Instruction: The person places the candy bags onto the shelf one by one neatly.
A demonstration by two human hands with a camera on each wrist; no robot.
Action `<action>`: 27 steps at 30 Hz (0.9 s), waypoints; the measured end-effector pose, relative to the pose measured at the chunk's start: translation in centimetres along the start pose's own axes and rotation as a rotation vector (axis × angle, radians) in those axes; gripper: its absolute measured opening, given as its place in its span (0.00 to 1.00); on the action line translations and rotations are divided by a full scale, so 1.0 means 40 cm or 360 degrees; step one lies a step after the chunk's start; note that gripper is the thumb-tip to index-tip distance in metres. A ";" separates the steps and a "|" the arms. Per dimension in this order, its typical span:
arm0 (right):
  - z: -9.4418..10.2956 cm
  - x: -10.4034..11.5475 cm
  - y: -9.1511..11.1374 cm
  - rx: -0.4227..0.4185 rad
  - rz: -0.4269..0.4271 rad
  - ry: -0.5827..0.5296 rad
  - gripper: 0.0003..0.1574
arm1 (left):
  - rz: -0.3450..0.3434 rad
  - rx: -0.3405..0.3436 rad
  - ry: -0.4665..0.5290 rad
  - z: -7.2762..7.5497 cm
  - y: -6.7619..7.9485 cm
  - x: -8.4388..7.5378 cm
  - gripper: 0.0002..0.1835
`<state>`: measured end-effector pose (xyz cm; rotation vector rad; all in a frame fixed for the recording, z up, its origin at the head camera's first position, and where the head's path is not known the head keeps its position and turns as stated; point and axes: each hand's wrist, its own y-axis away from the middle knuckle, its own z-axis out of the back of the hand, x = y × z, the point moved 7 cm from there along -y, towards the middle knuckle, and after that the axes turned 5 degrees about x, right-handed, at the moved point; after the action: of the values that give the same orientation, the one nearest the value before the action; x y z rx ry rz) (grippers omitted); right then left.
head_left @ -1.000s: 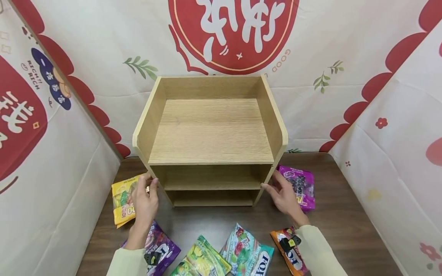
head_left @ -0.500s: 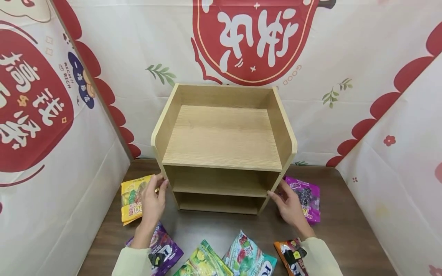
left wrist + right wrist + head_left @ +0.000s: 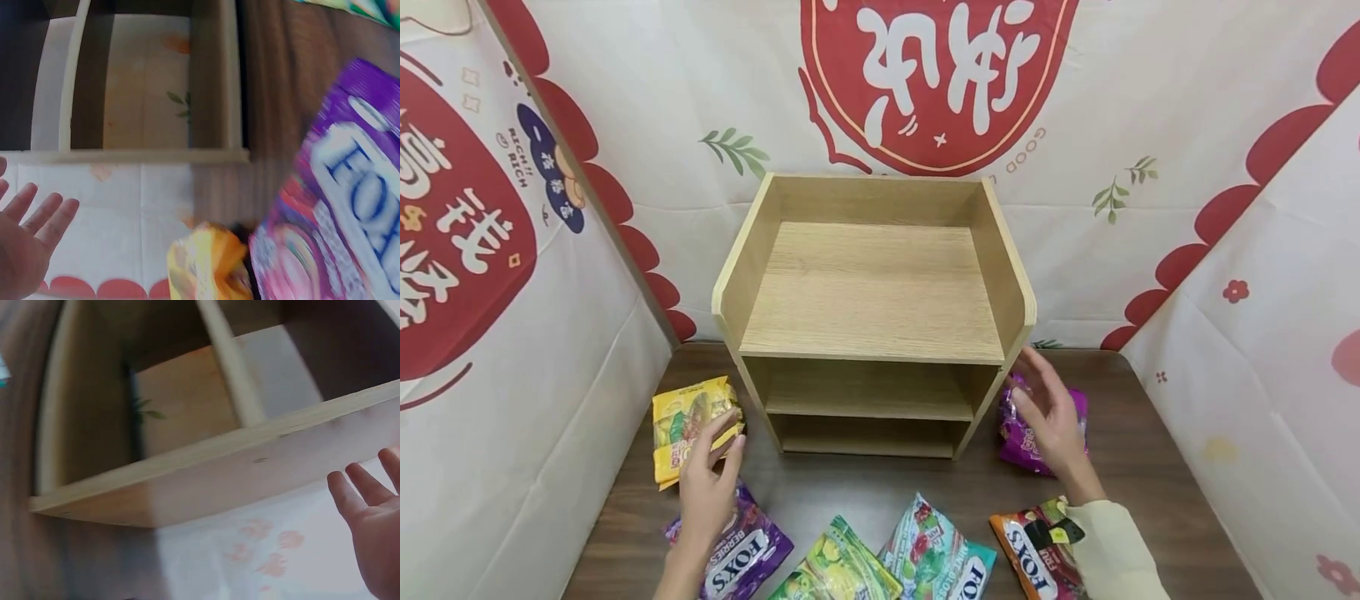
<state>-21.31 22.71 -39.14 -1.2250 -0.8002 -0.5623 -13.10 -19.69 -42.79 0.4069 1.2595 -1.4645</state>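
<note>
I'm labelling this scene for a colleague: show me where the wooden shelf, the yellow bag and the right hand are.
Wooden shelf (image 3: 872, 292): head view, on its top board.
Yellow bag (image 3: 687, 423): head view, on its printed face.
Right hand (image 3: 1054, 423): head view, on the back of the hand.

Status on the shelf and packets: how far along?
Done: the pale wooden shelf unit stands upright on the dark brown wooden table.
In hand: nothing gripped; the left hand is near the yellow plastic packet, the right hand near the purple plastic packet right of the unit.
Remaining: probably loading, since the visible packets lie on the table.
</note>
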 end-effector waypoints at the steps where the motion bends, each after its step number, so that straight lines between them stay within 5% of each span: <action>1: 0.004 0.018 -0.014 -0.0014 0.0065 -0.0024 0.37 | 0.0011 0.0002 -0.0021 0.010 0.006 -0.008 0.20; 3: 0.014 0.051 -0.042 -0.0052 0.0166 -0.0065 0.37 | 0.0026 -0.0009 -0.0044 0.029 0.017 -0.008 0.20; 8: 0.039 0.120 -0.108 -0.0094 0.0347 -0.0074 0.39 | 0.0151 -0.0022 -0.0143 0.059 0.062 0.082 0.22; 14: 0.041 0.178 -0.169 -0.0104 0.0424 -0.0075 0.41 | 0.0329 -0.0021 -0.0273 0.080 0.118 0.144 0.21; 27: -0.029 0.171 -0.244 -0.0150 0.0459 0.0007 0.35 | 0.0648 0.0010 -0.0665 0.089 0.211 0.206 0.23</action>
<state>-24.23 19.27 -28.03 -1.3969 -0.5846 -0.3700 -7.21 -25.35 -52.00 0.3173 0.7832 -1.1303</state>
